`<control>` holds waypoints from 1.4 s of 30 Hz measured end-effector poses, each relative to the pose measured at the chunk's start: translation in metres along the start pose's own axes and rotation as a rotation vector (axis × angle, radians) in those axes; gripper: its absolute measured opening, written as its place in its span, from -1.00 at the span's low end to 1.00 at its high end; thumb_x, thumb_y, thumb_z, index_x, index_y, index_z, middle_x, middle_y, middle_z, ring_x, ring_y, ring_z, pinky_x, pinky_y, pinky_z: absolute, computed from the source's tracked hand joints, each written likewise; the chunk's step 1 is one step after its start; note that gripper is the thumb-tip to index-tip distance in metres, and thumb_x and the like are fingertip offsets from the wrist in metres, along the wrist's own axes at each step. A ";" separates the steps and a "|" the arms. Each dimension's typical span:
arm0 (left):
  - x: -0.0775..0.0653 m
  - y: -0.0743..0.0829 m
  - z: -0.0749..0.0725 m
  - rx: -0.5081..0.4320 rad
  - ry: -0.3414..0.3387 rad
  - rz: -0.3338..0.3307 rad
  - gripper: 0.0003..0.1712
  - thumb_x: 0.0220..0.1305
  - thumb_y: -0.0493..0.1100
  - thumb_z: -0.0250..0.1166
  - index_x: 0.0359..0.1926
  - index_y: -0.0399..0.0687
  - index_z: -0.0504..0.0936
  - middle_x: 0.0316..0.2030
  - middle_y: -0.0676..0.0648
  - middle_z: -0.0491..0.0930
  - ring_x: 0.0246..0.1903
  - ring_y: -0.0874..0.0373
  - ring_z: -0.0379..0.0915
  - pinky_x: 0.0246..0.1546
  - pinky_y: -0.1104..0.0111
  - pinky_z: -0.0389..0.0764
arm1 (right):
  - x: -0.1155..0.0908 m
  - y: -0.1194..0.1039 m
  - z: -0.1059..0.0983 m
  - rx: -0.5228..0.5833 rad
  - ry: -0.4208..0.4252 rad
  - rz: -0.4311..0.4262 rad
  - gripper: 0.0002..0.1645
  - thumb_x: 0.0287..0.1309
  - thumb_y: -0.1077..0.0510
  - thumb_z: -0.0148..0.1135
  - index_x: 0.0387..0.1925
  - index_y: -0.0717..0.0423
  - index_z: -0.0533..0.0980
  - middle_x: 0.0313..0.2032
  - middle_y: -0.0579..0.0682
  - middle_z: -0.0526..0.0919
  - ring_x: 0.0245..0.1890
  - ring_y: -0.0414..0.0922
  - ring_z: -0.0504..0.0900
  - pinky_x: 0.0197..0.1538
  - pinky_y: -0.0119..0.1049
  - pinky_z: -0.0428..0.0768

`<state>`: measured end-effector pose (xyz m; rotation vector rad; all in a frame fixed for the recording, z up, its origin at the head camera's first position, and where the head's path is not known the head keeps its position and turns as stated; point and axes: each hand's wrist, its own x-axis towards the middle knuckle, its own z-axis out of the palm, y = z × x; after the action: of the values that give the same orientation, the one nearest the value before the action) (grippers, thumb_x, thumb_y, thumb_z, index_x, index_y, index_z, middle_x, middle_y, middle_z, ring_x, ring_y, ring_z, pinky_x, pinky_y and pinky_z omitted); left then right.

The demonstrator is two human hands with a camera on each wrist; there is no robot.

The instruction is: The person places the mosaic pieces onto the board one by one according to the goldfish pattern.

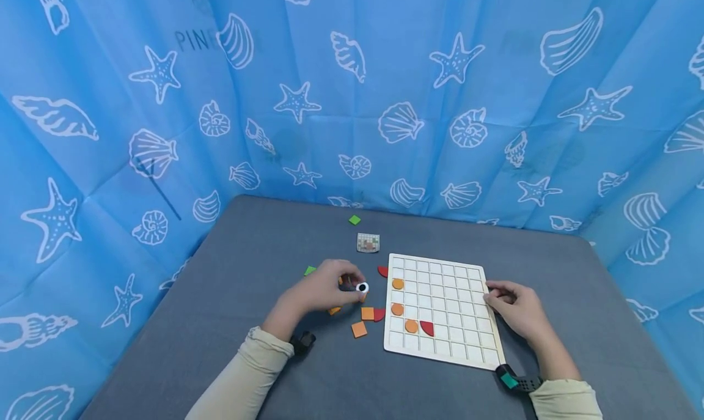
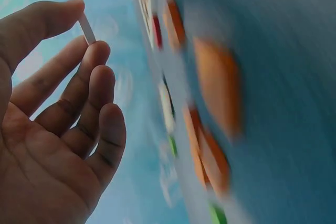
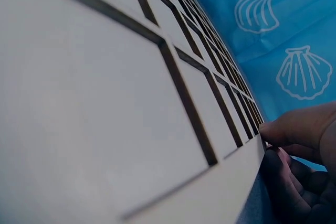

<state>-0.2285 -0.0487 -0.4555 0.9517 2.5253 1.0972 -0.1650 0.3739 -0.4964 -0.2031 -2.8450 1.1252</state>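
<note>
My left hand [image 1: 324,285] pinches a small white disc with a black centre [image 1: 362,287] between thumb and fingertips, above the table left of the board. Seen edge-on in the left wrist view, the disc [image 2: 87,28] is a thin white strip. A white grid board [image 1: 440,360] lies flat, carrying several orange discs [image 1: 397,309] and a red quarter-round piece [image 1: 426,328] in its left part. At the board's right edge, my right hand [image 1: 517,309] grips the rim, thumb on top and fingers curled at the side, as the right wrist view shows.
Orange squares [image 1: 359,329] and red pieces [image 1: 383,271] lie left of the board, some partly hidden by the left hand. A small patterned card [image 1: 368,243] and a green square [image 1: 354,220] lie farther back. A blue shell-print curtain [image 1: 352,114] borders the grey table [image 1: 264,236].
</note>
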 end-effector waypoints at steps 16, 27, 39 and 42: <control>0.078 0.050 0.066 0.138 -0.176 0.177 -0.81 0.39 -0.09 0.45 -0.05 -0.02 0.78 -0.22 0.10 0.68 -0.27 0.33 0.51 -0.23 0.55 0.52 | 0.003 0.000 -0.002 0.009 0.002 -0.009 -0.50 0.45 0.15 0.31 0.26 0.39 0.56 -0.12 0.16 0.68 -0.34 -0.26 0.53 -0.35 -0.37 0.50; 0.092 0.061 0.082 0.196 -0.233 0.132 -0.86 0.31 -0.11 0.51 -0.15 0.00 0.77 -0.27 0.11 0.66 -0.31 0.36 0.47 -0.23 0.55 0.51 | 0.001 0.003 0.004 0.016 0.010 -0.017 -0.52 0.42 0.19 0.30 0.25 0.38 0.58 -0.14 0.16 0.69 -0.34 -0.26 0.55 -0.34 -0.38 0.54; 0.094 0.064 0.087 0.231 -0.255 0.114 -0.90 0.33 -0.10 0.49 -0.25 0.00 0.76 -0.40 0.15 0.55 -0.39 0.33 0.40 -0.32 0.53 0.44 | 0.001 0.003 0.000 0.036 -0.004 -0.008 -0.50 0.45 0.17 0.31 0.26 0.41 0.56 -0.14 0.16 0.68 -0.35 -0.26 0.54 -0.37 -0.37 0.52; 0.093 0.064 0.087 0.232 -0.260 0.108 -0.91 0.32 -0.12 0.48 -0.26 -0.01 0.76 -0.41 0.15 0.55 -0.39 0.33 0.40 -0.32 0.53 0.44 | 0.000 0.003 0.000 0.034 -0.002 -0.003 -0.51 0.44 0.17 0.32 0.26 0.40 0.57 -0.14 0.16 0.68 -0.34 -0.26 0.54 -0.36 -0.38 0.53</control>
<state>-0.2313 0.0936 -0.4654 1.2161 2.4430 0.6636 -0.1650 0.3762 -0.4986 -0.1962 -2.8243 1.1730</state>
